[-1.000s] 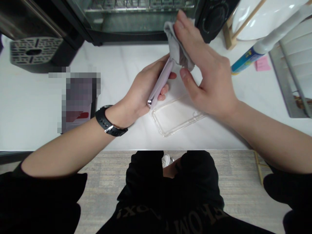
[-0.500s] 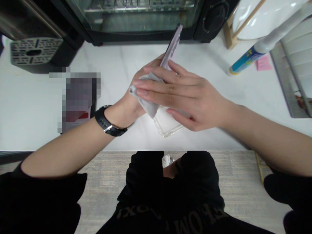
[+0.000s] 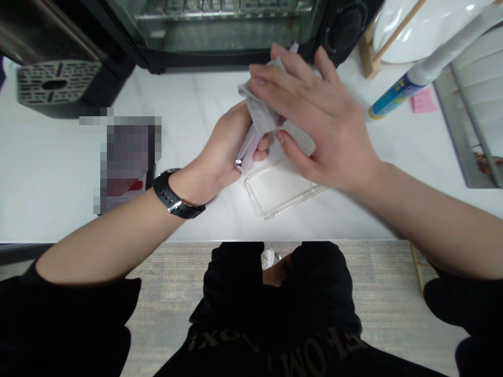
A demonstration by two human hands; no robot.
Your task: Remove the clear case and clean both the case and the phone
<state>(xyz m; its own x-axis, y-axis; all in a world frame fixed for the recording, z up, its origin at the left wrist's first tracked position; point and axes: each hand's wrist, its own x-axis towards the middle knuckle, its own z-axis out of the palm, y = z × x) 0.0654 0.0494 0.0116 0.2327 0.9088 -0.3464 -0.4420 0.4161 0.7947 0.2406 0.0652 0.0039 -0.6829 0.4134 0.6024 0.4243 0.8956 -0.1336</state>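
Note:
My left hand (image 3: 223, 154), with a black watch on its wrist, is closed around a pale lilac phone (image 3: 248, 152) held on edge above the white counter. My right hand (image 3: 322, 125) presses a grey cloth (image 3: 261, 112) flat against the phone's upper part, fingers stretched over it. Most of the phone is hidden by the cloth and fingers. A clear phone case (image 3: 281, 191) lies flat on the counter just below both hands.
A black toaster oven (image 3: 220, 31) stands at the back, a black appliance (image 3: 51, 78) at back left. A spray bottle (image 3: 416, 78), a pink sticky note (image 3: 423, 100), a wooden rack with a white plate (image 3: 412, 31) and a metal rack (image 3: 471, 115) fill the right. A blurred-out object (image 3: 126, 157) sits left.
My right hand slid the cloth down the phone toward my left wrist, then back up to the phone's upper end. My left hand kept its hold.

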